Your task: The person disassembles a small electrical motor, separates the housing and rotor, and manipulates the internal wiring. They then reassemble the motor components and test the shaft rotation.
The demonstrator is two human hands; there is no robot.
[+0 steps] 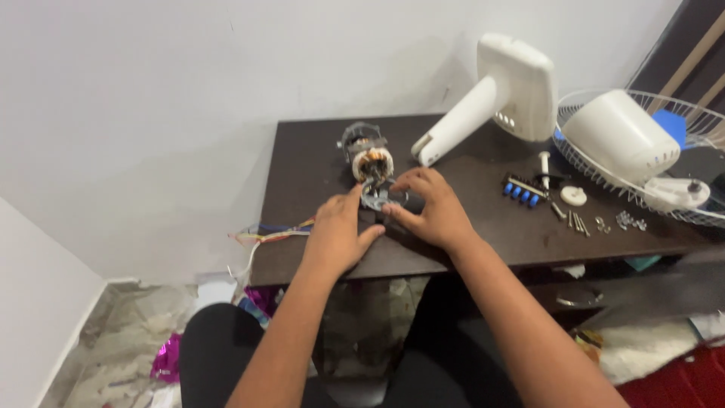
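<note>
While the head view looks down on the dark bench [302,249], the left hand [340,230] and right hand [430,211] pinch a small grey metal part [375,200] together, each grip narrow on it, just in front of the bare motor [370,160]. Dismantling looks well along: the white housing [621,136] lies in the wire guard [680,208], with the screws [578,221] loose beside it.

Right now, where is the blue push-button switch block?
In the head view, the switch block lies on the dark table, right of the right hand, with the white gear just beyond it.
</note>
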